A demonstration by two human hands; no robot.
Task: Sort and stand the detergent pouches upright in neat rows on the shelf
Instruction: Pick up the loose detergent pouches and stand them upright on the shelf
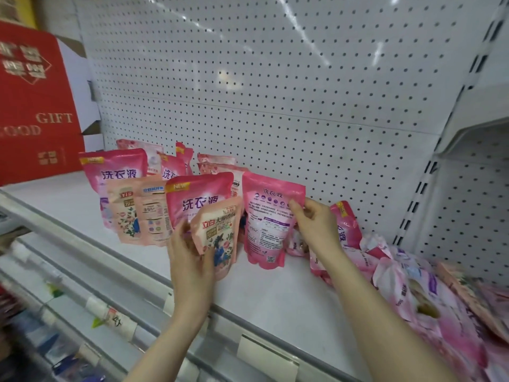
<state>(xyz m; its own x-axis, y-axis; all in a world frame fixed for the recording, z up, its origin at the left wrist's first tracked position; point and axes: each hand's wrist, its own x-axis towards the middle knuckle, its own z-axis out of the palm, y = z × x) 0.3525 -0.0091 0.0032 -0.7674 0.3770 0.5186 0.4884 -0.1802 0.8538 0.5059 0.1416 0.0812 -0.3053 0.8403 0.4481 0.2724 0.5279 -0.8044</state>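
My left hand grips a small peach flowered pouch, upright near the front of the white shelf. Just to its right my right hand pinches the upper right edge of a pink pouch that stands with its printed back facing me. Behind them stand several pink pouches and peach pouches in loose rows. A jumbled heap of pink pouches lies flat at the right.
A white pegboard wall backs the shelf. A red gift box stands at the far left. Price-tag rails run along the shelf's front edge, with a lower shelf of blurred goods below left. A slotted upright bounds the right.
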